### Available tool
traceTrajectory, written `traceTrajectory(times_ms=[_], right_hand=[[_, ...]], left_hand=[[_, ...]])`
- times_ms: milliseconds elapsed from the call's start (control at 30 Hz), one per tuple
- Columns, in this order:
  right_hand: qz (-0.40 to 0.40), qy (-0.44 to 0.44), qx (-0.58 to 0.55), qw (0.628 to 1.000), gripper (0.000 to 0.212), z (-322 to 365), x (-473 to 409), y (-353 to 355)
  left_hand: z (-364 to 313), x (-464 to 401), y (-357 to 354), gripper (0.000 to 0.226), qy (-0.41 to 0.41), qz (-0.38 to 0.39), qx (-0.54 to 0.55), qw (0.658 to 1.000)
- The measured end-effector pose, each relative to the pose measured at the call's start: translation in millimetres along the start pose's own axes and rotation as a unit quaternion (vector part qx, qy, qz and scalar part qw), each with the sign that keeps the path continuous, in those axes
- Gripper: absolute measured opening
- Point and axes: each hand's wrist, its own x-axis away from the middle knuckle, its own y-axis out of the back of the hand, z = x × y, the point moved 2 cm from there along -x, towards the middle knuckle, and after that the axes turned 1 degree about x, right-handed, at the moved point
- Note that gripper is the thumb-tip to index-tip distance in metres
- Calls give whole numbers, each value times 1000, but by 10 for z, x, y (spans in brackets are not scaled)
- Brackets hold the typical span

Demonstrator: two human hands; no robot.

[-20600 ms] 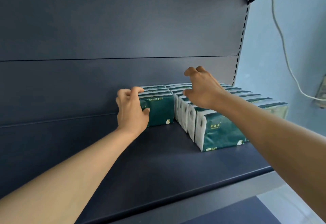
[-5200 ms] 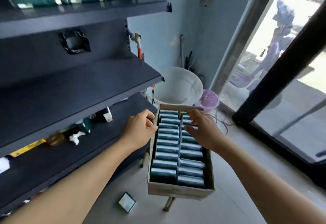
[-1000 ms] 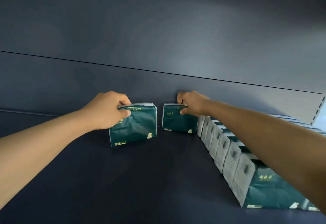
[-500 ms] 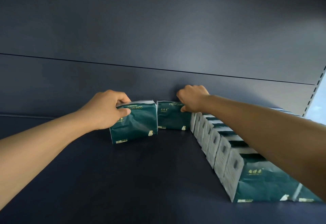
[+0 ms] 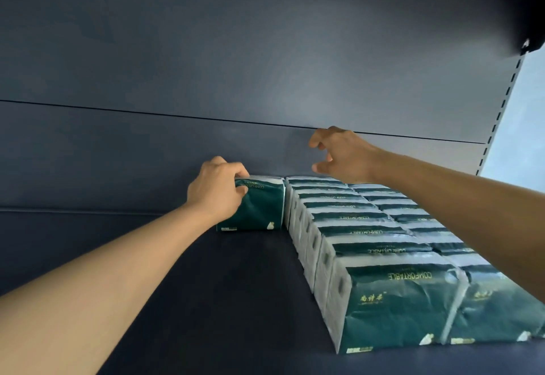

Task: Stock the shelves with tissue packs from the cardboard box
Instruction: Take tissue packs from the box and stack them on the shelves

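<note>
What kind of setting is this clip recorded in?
Probably a small shop or stockroom: a dark metal shelf with a slotted upright, and rows of identical green tissue packs lined up, the left hand placing another pack.

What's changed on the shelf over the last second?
The right hand let go of its pack and lifted above the rows of packs, fingers loosely spread. The left hand slid its tissue pack rightward until it sits against the rows' left end. The left hand still grips that pack; the rows have not shifted on the shelf.
</note>
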Motion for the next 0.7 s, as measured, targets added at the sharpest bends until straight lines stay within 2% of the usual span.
traceTrajectory(times_ms=[67, 133, 233, 300, 400, 567, 700], right_hand=[[4, -3, -2, 1000, 49, -42, 31, -27], [9, -6, -7, 1000, 47, -79, 57, -59], [15, -8, -13, 1000, 46, -122, 101, -93], [21, -7, -13, 1000, 48, -127, 137, -100], [33, -7, -17, 999, 50, -136, 198, -111], [31, 3, -18, 999, 50, -173, 252, -124], [28, 6, -23, 999, 47, -199, 282, -147]], left_hand=[[-8, 21, -99, 23, 5, -19, -11, 1000], [5, 68, -149, 40, 7, -24, -15, 1000], [65, 165, -193, 79, 25, 20, -14, 999], [91, 206, -222, 93, 50, 61, -20, 997], [74, 191, -271, 95, 85, 81, -7, 993], [38, 145, -314, 76, 114, 55, 9, 992], [27, 130, -321, 75, 126, 61, 24, 990]])
